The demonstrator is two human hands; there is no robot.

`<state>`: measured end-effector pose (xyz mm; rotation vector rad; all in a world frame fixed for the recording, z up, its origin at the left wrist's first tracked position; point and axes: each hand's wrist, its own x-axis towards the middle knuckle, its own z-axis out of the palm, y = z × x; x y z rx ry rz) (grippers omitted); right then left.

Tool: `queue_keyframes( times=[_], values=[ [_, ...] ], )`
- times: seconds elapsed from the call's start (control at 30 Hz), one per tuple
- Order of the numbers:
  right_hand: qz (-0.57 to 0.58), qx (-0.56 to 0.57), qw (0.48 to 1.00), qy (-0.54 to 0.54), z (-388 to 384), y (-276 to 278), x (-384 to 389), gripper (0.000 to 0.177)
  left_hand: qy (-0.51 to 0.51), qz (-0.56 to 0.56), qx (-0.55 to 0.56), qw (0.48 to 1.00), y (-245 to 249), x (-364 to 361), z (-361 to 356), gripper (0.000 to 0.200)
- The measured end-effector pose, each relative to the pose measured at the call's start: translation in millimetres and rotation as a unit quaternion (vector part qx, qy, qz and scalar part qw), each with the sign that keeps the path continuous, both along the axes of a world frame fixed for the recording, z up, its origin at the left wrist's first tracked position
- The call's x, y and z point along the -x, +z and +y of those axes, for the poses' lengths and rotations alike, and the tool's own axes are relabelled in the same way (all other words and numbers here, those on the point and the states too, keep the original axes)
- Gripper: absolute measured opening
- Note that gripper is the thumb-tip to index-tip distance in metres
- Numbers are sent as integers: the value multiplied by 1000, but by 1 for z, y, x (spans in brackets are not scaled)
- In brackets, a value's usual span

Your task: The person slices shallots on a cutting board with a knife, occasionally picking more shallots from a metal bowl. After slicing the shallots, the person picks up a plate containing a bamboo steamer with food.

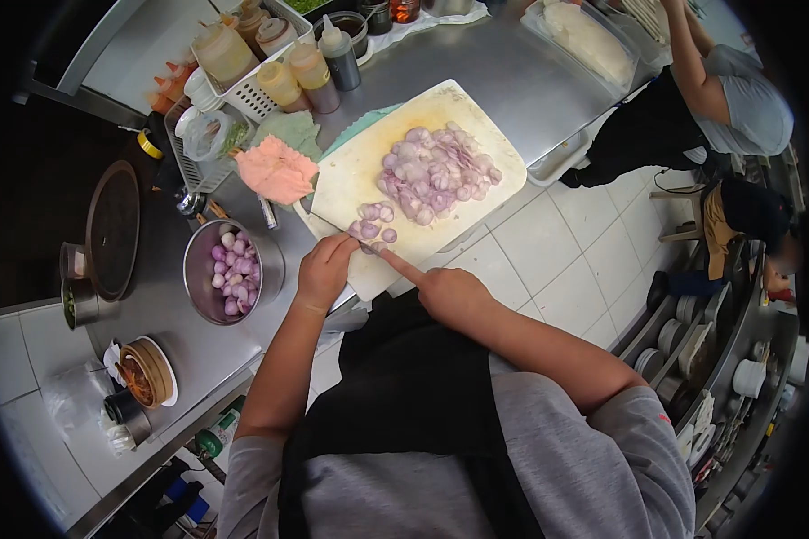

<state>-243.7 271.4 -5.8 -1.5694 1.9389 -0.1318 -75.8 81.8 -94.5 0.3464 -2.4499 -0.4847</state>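
Note:
On the white cutting board point(351, 189), my left hand point(325, 269) is closed at the near left edge, its fingertips pinching a peeled shallot that they mostly hide. My right hand point(449, 292) grips a knife point(324, 222), index finger stretched along it; the handle is hidden in the palm. The blade points left past my left fingertips. Several loose shallot slices point(370, 221) lie just beyond the blade. A large pile of sliced shallots point(436, 171) covers the middle of the board. Left of my left hand, a steel pot point(273, 260) holds whole peeled shallots point(235, 269).
Pink cloth point(277, 168) and green cloths lie against the board's far left side. Squeeze bottles point(310, 76) and a white basket point(252, 94) stand behind. A tub point(584, 45) sits at the counter's far end. Another person point(692, 99) stands at right. A bamboo steamer point(153, 370) is at left.

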Motion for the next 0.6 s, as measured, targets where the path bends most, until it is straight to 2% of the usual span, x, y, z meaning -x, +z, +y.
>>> queue_keyframes(
  times=[0.1,0.23,0.3,0.37,0.4,0.53,0.57,0.6],
  values=[
    [-20,22,1000,-8,3,-4,4,87,1,-5,2,1000,-1,1,1,20],
    [6,59,997,-49,-1,-5,30,87,-6,-28,-9,1000,8,10,2,17],
    [24,-17,995,-94,-6,16,46,86,-7,-36,-12,999,16,18,9,18],
    [26,10,997,-78,-2,16,49,85,10,-52,-88,995,31,22,16,29],
    [21,6,997,-79,0,17,48,84,6,-65,-80,995,31,23,15,40],
    [24,38,995,-87,3,22,58,82,25,-107,-134,985,19,42,-2,48],
    [32,41,995,-82,4,24,63,82,30,-97,-132,986,16,46,-2,48],
    [47,31,994,-95,3,28,70,81,59,-27,-74,995,25,55,2,46]
  ],
)
